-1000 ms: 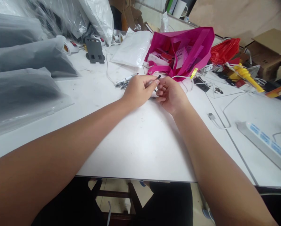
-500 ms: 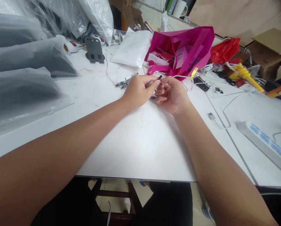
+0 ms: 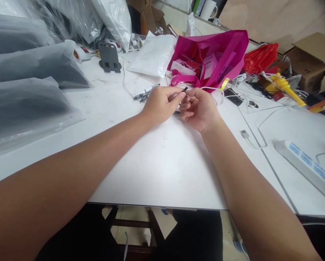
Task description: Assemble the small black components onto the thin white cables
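Note:
My left hand is closed on a thin dark pen-like piece, whose black end sticks out between thumb and fingers. Palm up, my right hand meets it with curled fingers; thumb and forefinger are pinched at the piece's end, and what they hold is too small to make out. Both hands are above the white table, fingertips touching or nearly so. Several pens lie just behind my left hand. A small dark item shows partly below the fingers.
Behind the hands are a magenta bag with boxes, a white plastic packet and a dark stand. Grey-filled plastic bags lie left. Right are a power strip, a cable plug and a red bag.

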Motion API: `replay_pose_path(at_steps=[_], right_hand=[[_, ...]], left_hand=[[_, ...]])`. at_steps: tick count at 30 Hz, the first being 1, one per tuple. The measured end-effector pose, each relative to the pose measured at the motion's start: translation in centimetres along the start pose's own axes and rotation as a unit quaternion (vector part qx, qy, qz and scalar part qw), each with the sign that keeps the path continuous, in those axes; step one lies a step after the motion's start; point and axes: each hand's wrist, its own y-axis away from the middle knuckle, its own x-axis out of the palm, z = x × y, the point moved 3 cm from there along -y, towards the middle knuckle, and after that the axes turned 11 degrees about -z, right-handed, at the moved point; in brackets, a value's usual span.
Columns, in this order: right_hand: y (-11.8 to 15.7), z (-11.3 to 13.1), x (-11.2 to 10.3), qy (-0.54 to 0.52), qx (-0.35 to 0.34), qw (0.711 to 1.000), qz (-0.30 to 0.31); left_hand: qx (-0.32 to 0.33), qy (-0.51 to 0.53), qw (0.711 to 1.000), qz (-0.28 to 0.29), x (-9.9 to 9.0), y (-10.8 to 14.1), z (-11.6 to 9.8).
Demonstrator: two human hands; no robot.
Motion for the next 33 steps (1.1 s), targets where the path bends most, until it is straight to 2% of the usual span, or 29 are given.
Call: replay_pose_path(at_steps=[7,18,23,33], right_hand=[[0.12,-0.09,-0.08,-0.036,0.038,0.999,0.007],[-0.57,0.02,-0.33,0.033,-0.017,0.999,0.005],[-0.63,-0.1,-0.41,0.011,-0.018,1.0,-0.003],[-0.56,-0.09,-0.45,0.033,-0.014,0.999,-0.017]], left_hand=[[-0.012,0.0,1.0,0.02,-0.25,0.31,-1.08],[-0.012,-0.012,0.999,0.034,-0.16,0.25,-0.9],[-0.01,-0.018,0.999,0.04,-0.17,0.32,-0.97],[0.003,-0.039,0.999,0.034,-0.32,0.45,-0.99]])
